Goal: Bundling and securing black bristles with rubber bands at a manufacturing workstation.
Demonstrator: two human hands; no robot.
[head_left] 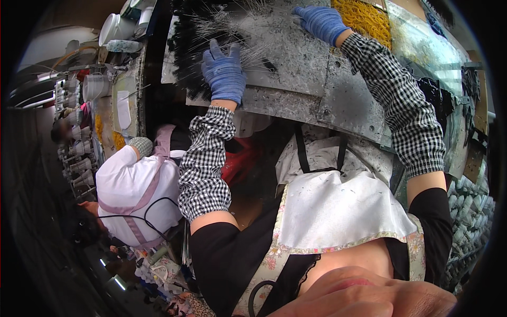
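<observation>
A heap of black-bristled brushes [187, 58] with thin wire stems [259, 31] lies across the left part of a grey metal worktable [296, 68]. My left hand [224, 74], in a blue knit glove, rests over the near side of this heap, fingers spread and nothing visibly gripped. Farther right, my right hand [321, 24] wears the same kind of glove. Its fingers are bunched and point left above the metal top, beside the yellow looped strands [367, 21]. Anything between those fingertips is too small to make out.
At the left a person in a white top [140, 182] sits by another bench [124, 98]. White buckets [113, 29] stand at the upper left. Dark cloth [435, 98] hangs at the table's right, and racks of pale pieces [470, 222] fill the lower right.
</observation>
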